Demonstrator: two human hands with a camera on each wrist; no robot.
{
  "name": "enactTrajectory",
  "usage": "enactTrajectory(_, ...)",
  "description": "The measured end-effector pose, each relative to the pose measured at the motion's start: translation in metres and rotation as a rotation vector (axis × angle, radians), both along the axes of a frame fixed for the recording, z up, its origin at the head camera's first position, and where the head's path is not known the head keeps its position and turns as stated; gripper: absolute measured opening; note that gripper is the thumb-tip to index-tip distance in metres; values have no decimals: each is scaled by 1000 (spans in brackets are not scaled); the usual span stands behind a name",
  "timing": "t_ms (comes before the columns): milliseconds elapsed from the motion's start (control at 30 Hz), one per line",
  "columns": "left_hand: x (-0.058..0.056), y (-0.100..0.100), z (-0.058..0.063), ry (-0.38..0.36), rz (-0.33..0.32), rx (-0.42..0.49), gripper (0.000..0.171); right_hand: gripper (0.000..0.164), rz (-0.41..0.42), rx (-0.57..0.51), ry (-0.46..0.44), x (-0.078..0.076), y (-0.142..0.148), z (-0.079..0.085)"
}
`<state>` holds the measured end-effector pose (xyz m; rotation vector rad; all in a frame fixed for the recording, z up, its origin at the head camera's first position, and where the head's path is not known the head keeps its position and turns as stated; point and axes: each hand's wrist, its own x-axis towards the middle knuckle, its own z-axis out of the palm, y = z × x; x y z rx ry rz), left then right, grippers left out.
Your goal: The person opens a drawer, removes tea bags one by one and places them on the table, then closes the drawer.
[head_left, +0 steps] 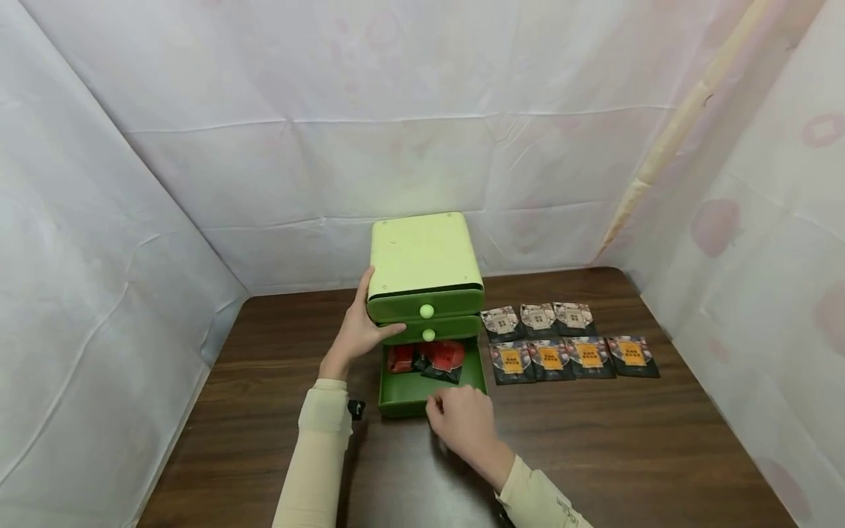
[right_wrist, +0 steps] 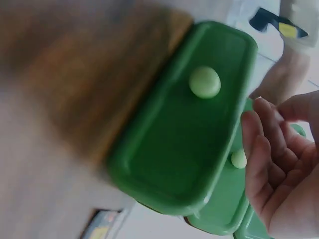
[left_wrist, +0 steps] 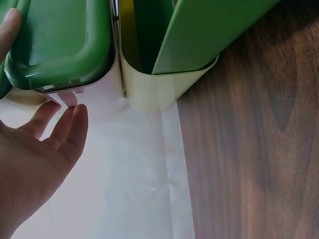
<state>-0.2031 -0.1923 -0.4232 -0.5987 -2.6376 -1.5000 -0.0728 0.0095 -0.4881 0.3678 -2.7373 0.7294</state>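
A small drawer cabinet [head_left: 425, 253] with a pale yellow-green shell and dark green drawers stands by the back wall. Its bottom drawer [head_left: 403, 396] is pulled out and holds red and black sachets [head_left: 444, 356]. At the cabinet's left front corner, my left hand [head_left: 359, 328] holds on, thumb across the middle drawer's front and fingers against the side wall [left_wrist: 92, 94]. My right hand [head_left: 465, 422], fingers loosely bent and nothing in them, is at the pulled-out drawer's front edge. In the right wrist view that drawer's round knob [right_wrist: 205, 82] is free of the fingers.
Right of the cabinet, two rows of flat sachets lie on the dark wooden table [head_left: 264, 411]: pale-labelled ones [head_left: 538, 319] behind, orange-labelled ones [head_left: 551, 359] in front. White sheeting [head_left: 396, 110] hangs behind and along both sides.
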Motion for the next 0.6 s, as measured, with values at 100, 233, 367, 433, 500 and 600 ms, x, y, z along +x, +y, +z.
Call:
enactTrajectory(100,-11,-4,-16,5,13,-15,118,43,29,-15,-8,-14,2,7)
enactTrajectory(233,-26,-9,-39,18,27,-46,121,24,37,-1,-18,-38,6,6)
enactTrajectory(367,-28,-10,-40,24,27,-62,122,10,59,39,-95,-61,9,0)
enactTrajectory(433,-28,-10,-40,23,25,-64,122,18,81,87,-179,-70,10,-4)
enactTrajectory(500,-28,-10,-39,22,20,-66,123,32,104,153,-280,-76,11,-6)
enactTrajectory(600,-27,-10,-37,11,14,-70,124,51,133,226,-411,-83,11,-10)
